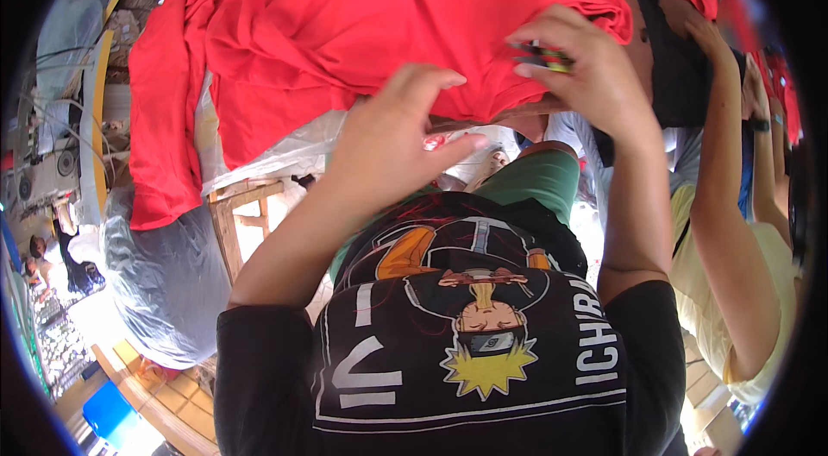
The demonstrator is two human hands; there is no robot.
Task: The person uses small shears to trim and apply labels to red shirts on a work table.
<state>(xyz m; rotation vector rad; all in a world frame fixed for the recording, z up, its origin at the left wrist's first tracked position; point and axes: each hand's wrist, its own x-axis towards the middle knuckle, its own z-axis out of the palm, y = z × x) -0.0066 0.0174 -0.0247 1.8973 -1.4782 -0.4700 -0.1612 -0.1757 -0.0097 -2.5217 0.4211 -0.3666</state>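
Note:
A bright red garment [345, 33] lies in loose folds across the table in front of me. Over its near edge hovers my left hand [401, 128], empty, thumb and fingers spread apart. My right hand [586, 68] is above the garment's right part, closed around a small black and yellow-green tool [550, 57] that looks like thread snips. Motion and the fingers blur part of that tool. A long red sleeve or strip [168, 111] of the cloth hangs off the table's left side.
Another person's arm [724, 137] reaches to black cloth [677, 59] on the right. At the left stands a large bag wrapped in clear plastic [164, 275], beside a wooden stool [246, 210]. A blue bin [110, 415] is at the lower left.

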